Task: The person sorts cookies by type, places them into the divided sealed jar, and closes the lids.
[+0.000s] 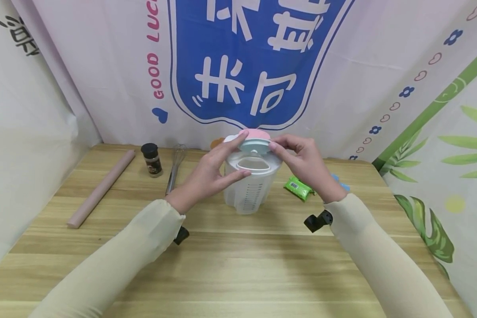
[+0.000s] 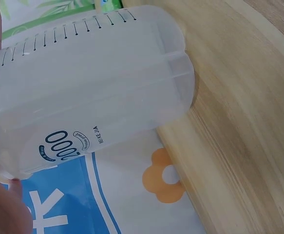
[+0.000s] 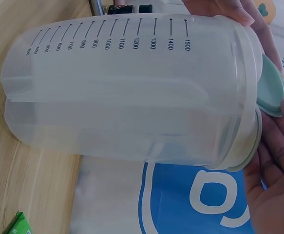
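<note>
One translucent container [image 1: 247, 196] stands upright between the hands | raised green flap [image 1: 256, 146]: pinched at its edge by the right hand [image 1: 302, 157] | left hand [image 1: 211, 171]: thumb and fingers spread, fairly straight, touching the lid [image 1: 273, 163] | judgement: brace lid with left, move flap gently without twisting | green packet [image 1: 298, 188]: near right hand

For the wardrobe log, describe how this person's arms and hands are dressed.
The left sleeve and right sleeve are long, plain, pale cream. A small black device shows beside each cuff. The left hand and right hand wear no gloves.
</note>
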Demonstrator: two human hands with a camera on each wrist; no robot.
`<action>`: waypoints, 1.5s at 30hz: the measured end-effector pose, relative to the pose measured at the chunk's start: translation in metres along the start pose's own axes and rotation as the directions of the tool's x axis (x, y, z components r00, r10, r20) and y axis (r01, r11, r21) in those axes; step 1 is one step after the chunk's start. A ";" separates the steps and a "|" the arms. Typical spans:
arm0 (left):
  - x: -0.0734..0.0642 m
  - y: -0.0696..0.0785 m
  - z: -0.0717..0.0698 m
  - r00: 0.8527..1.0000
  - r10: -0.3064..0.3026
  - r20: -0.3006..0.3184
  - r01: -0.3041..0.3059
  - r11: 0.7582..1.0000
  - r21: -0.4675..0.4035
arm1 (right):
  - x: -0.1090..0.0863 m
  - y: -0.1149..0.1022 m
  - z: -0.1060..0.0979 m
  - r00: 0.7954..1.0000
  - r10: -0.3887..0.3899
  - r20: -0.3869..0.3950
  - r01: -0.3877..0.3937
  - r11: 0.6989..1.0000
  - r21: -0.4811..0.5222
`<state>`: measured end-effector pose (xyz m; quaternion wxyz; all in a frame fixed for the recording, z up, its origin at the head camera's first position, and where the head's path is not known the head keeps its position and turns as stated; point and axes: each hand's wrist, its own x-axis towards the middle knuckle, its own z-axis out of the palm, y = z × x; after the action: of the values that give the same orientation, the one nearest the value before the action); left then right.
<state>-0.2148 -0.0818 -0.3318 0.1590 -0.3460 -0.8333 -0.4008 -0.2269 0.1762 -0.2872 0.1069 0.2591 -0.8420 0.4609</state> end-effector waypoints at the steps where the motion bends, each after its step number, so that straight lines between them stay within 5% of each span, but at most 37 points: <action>1: 0.000 0.000 0.000 1.000 0.003 -0.001 -0.003 1.000 0.003 | 0.001 0.001 0.000 1.000 0.005 -0.001 -0.005 1.000 0.006; 16: 0.000 0.001 0.003 1.000 0.026 -0.013 -0.026 1.000 0.006 | 0.004 -0.002 -0.002 0.996 0.081 0.024 -0.082 0.995 0.058; 32: 0.000 -0.002 0.003 0.999 0.047 -0.021 -0.047 0.999 0.001 | 0.001 0.000 -0.005 0.996 0.062 0.059 -0.065 0.997 0.048; 38: 0.000 -0.002 0.004 0.999 0.047 -0.019 -0.047 0.999 -0.003 | -0.007 0.011 -0.005 0.999 0.020 -0.039 -0.015 0.993 0.121; 45: 0.001 0.000 0.003 0.999 0.037 -0.022 -0.037 0.999 0.007 | -0.016 0.041 -0.013 0.985 0.071 -0.159 -0.046 0.987 0.152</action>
<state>-0.2156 -0.0795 -0.3334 0.1767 -0.3565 -0.8263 -0.3985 -0.2363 0.2107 -0.3164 0.1428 0.2025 -0.8013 0.5446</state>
